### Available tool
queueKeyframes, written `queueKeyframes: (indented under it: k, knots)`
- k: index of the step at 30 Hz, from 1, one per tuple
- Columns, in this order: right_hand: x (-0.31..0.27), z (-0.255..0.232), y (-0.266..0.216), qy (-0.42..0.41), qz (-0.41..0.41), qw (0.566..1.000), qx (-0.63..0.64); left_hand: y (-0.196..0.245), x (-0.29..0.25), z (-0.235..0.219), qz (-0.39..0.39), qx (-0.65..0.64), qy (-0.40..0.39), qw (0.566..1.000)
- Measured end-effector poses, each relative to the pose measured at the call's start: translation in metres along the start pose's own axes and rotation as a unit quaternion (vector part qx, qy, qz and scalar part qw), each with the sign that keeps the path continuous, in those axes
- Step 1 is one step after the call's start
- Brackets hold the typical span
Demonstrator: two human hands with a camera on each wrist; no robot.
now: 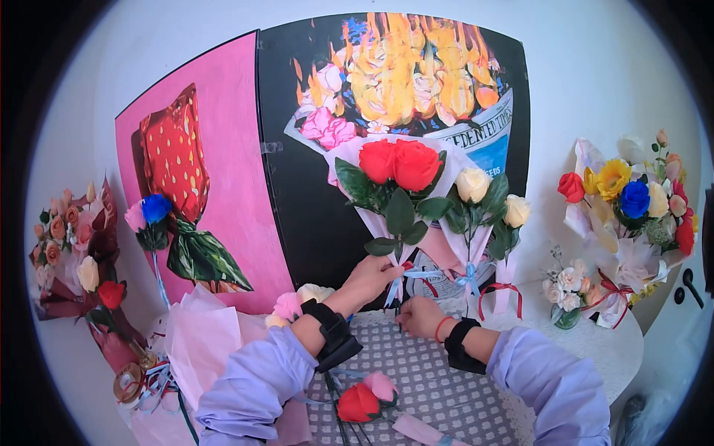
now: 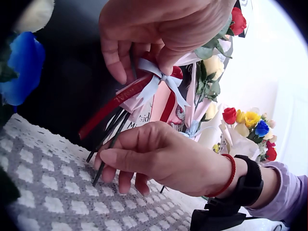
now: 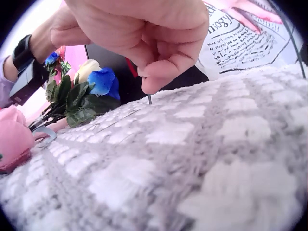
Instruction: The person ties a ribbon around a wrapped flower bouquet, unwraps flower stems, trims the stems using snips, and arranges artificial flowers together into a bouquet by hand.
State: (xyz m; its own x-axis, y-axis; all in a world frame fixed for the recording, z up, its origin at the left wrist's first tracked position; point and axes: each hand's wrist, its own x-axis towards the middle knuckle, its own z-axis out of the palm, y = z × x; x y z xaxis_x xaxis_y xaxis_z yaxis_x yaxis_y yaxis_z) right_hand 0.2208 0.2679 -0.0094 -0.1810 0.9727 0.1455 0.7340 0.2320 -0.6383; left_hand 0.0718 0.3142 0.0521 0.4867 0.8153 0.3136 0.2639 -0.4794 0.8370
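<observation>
A bouquet of two red roses [image 1: 416,165] with green leaves and pale pink wrapping stands upright against the black picture. My left hand [image 1: 370,279] grips it at the gathered wrapping, beside a light blue ribbon bow [image 2: 155,77] and a dark red ribbon [image 2: 115,107]. Lower down, my right hand [image 1: 422,318] pinches the dark green stems [image 2: 111,144] just above the tablecloth, thumb against fingers. In the right wrist view, one stem end [image 3: 149,99] pokes out beneath those fingertips.
Cream rose bouquets [image 1: 472,186] stand right of it. On the crocheted tablecloth [image 1: 439,379] lie a red rose [image 1: 358,404] and a pink rose [image 1: 381,386]. Pink wrapping sheets [image 1: 197,331] and ribbon spools [image 1: 128,386] are left; a mixed bouquet [image 1: 613,178] leans at right.
</observation>
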Motion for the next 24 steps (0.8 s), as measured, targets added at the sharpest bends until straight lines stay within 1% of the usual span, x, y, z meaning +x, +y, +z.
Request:
queueKeyframes:
  k: [1, 3, 4, 6, 10, 13, 14, 16, 17, 18, 19, 24]
  knots:
    - [0.001, 0.000, 0.000, -0.001, 0.001, 1.000, 0.001, 0.000, 0.001, 0.000, 0.001, 0.008, 0.001, 1.000]
    - [0.003, -0.001, 0.001, -0.005, -0.020, 0.999, -0.046, -0.003, 0.003, 0.000, 0.001, 0.011, 0.001, 1.000]
    - [0.004, -0.001, 0.002, -0.005, -0.018, 0.999, -0.045, -0.004, 0.004, 0.000, 0.002, 0.014, 0.002, 1.000]
    - [0.005, -0.001, 0.002, -0.013, 0.017, 0.999, -0.042, -0.002, 0.003, 0.002, 0.000, 0.009, 0.005, 1.000]
    - [0.002, -0.004, -0.003, -0.017, 0.011, 0.996, -0.083, -0.004, 0.004, 0.002, -0.008, 0.013, 0.007, 1.000]
    - [0.002, -0.002, 0.000, 0.002, -0.005, 0.997, -0.072, -0.001, 0.002, 0.000, -0.009, 0.034, 0.008, 0.999]
    - [0.001, -0.003, 0.000, -0.014, 0.001, 0.998, -0.057, 0.001, 0.000, -0.001, -0.010, 0.035, 0.010, 0.999]
    - [-0.001, -0.006, -0.002, -0.028, 0.008, 0.999, -0.041, 0.005, -0.002, 0.000, -0.038, 0.026, -0.033, 0.998]
    - [-0.004, -0.010, -0.004, -0.053, 0.030, 0.998, 0.004, 0.007, -0.002, 0.001, -0.038, 0.026, -0.034, 0.998]
    - [-0.007, -0.013, -0.006, -0.077, 0.052, 0.994, 0.049, 0.008, -0.003, 0.001, -0.023, 0.018, -0.021, 0.999]
    - [-0.010, -0.014, -0.009, -0.077, 0.053, 0.994, 0.049, 0.009, -0.004, 0.002, -0.007, 0.011, -0.008, 1.000]
    - [-0.012, -0.014, -0.009, -0.087, 0.059, 0.993, 0.053, 0.009, -0.007, 0.000, 0.014, -0.012, -0.026, 0.999]
